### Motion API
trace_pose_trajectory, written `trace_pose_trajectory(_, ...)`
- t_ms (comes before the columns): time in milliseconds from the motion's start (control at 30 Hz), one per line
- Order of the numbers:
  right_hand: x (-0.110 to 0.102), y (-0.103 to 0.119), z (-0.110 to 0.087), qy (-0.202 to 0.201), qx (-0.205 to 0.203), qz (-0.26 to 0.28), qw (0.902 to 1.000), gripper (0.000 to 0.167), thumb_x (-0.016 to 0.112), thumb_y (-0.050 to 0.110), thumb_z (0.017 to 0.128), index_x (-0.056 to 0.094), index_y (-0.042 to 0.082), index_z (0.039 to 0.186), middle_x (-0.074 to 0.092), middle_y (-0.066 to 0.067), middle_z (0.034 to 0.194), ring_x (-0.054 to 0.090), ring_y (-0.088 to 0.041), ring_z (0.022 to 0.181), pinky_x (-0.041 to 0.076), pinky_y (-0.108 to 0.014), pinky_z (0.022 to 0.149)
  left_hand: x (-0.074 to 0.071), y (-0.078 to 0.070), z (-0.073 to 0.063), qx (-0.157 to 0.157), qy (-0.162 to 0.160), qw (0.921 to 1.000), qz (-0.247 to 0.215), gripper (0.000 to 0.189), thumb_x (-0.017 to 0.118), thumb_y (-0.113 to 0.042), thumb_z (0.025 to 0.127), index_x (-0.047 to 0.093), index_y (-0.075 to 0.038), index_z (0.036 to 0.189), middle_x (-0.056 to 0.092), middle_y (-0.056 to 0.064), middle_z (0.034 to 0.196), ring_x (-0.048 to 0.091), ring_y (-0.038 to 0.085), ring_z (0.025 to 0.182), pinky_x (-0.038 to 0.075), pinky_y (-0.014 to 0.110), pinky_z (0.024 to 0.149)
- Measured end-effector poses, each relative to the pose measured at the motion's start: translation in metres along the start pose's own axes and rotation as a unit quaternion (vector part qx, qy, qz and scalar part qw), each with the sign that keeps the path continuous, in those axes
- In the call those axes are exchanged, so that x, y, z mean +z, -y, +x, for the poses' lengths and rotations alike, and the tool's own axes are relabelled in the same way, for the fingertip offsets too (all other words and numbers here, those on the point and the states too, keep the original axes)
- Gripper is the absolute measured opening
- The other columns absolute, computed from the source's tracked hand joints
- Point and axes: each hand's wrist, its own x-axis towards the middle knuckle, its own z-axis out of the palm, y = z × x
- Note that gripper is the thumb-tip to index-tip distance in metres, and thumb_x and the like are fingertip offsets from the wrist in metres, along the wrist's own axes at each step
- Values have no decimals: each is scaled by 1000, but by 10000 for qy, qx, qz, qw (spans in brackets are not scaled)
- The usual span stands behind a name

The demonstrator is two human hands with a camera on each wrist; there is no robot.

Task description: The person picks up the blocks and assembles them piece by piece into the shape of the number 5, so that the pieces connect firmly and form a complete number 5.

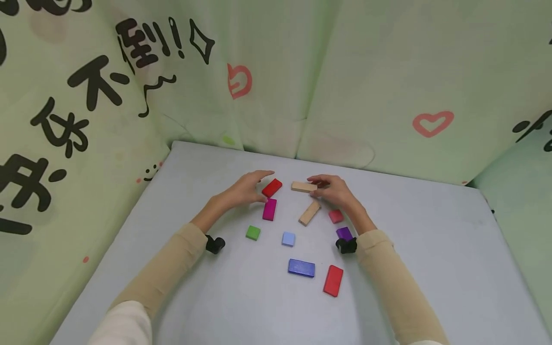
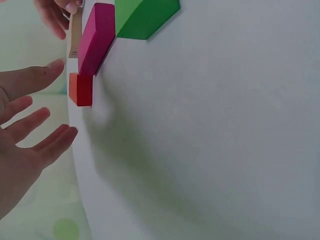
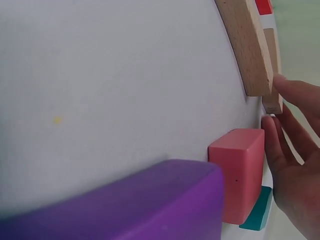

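My left hand [image 1: 247,188] is spread around a red block [image 1: 272,188], thumb and fingers apart, and does not grip it. Its thumb is close to a magenta block [image 1: 269,210]. In the left wrist view the left hand's fingers [image 2: 52,142] are extended beside the red block [image 2: 84,90]. My right hand [image 1: 334,190] pinches the right end of a plain wooden block [image 1: 303,187] lying flat at the back. The right wrist view shows the thumb against this wooden block [image 3: 272,100]. A second wooden block [image 1: 309,213] lies slanted just in front.
Nearer stand a green block [image 1: 253,233], a light blue block [image 1: 288,239], a dark blue block [image 1: 301,268] and a red block [image 1: 333,281]. Below the right hand are a pink-red block [image 1: 336,216], a purple block [image 1: 344,233] and a teal block [image 3: 257,212]. Curtains [image 1: 366,96] enclose the white table [image 1: 431,249].
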Motion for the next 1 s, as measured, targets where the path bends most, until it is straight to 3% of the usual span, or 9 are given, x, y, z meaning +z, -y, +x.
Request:
trace_pose_trajectory(233, 0, -5, 0, -147, -3, -56, 9999, 36, 75, 11, 93, 72, 7, 129, 68, -18, 130, 60, -31, 114, 48, -42, 100, 0, 0, 12, -115, 406, 9990, -139, 81, 79, -6, 89, 37, -8, 159, 40, 12, 163, 51, 37, 138, 50, 45, 110)
trace_pose_trajectory(500, -8, -10, -3, -217, -15, -254, 9994, 35, 76, 10, 92, 74, 7, 127, 69, -18, 127, 61, -31, 112, 49, -38, 93, 1, -3, 24, -167, 819, 9960, -329, 80, 76, -4, 92, 37, -17, 160, 43, 9, 160, 51, 33, 133, 54, 40, 103)
trace_pose_trajectory(700, -9, -5, -1, -122, -208, -415, 9988, 34, 77, 9, 90, 75, 6, 124, 71, -19, 124, 63, -31, 108, 49, -33, 87, -2, -4, 30, -408, 1145, 9920, -349, 76, 69, -2, 94, 36, -19, 160, 45, 9, 156, 50, 31, 133, 55, 39, 101)
trace_pose_trajectory(867, -5, -2, 1, -85, -236, -477, 9985, 33, 77, 8, 90, 75, 5, 123, 71, -19, 124, 64, -31, 107, 50, -35, 88, -2, -1, 34, -507, 1293, 9899, -300, 71, 62, 3, 96, 38, -18, 159, 48, 11, 152, 51, 29, 130, 56, 36, 97)
trace_pose_trajectory(1000, -3, -2, 2, -27, -209, -511, 9985, 33, 77, 8, 90, 76, 6, 123, 72, -17, 124, 63, -29, 106, 51, -37, 90, -1, -1, 36, -553, 1295, 9897, -259, 70, 63, 4, 94, 40, -14, 158, 49, 13, 150, 50, 29, 129, 55, 37, 100)
